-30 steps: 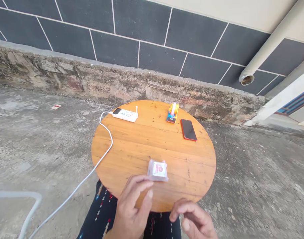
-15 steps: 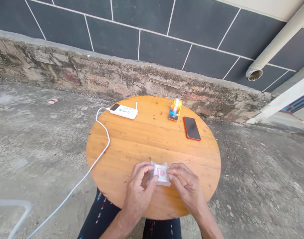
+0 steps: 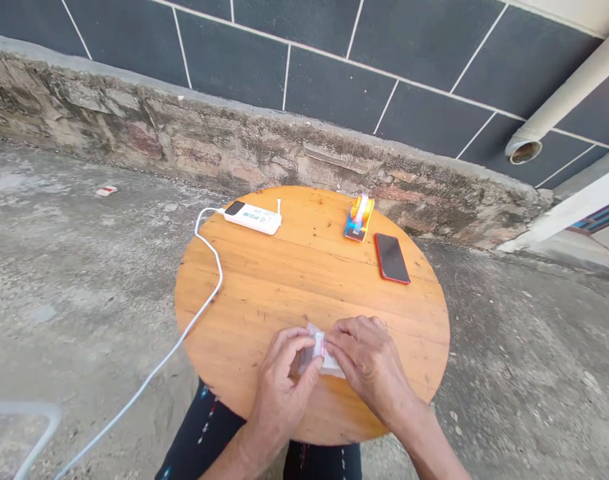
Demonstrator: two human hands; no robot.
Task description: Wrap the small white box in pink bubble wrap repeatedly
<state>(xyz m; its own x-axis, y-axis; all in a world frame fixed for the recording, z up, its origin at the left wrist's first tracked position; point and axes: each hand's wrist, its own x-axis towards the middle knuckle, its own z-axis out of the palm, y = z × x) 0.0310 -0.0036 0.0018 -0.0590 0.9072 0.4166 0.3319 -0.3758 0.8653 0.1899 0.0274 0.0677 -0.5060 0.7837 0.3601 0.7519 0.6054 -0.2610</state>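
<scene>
A small, flat white box with red print, loosely wrapped in clear plastic (image 3: 330, 364), lies on the near part of the round wooden table (image 3: 264, 280). My left hand (image 3: 288, 373) holds it by its left side, thumb at the near edge and fingers at the far edge. My right hand (image 3: 367, 357) reaches over it from the right, thumb and fingers pinched together at its middle, at the plastic. The right fingers cover much of the print and the right side. Whether they grip a fold of the plastic or the box itself is hard to see.
At the back left lies a white power strip-like device (image 3: 254, 219) with a white cable (image 3: 208, 303) running off the table's left edge. A yellow and blue tape dispenser (image 3: 359, 219) and a red-edged phone (image 3: 392, 258) are at the back right. Behind stands a stone-based wall (image 3: 209, 143).
My right hand has moved left from the wrapped box's right edge to its middle, covering the print. My left hand keeps its hold. The view has shifted slightly.
</scene>
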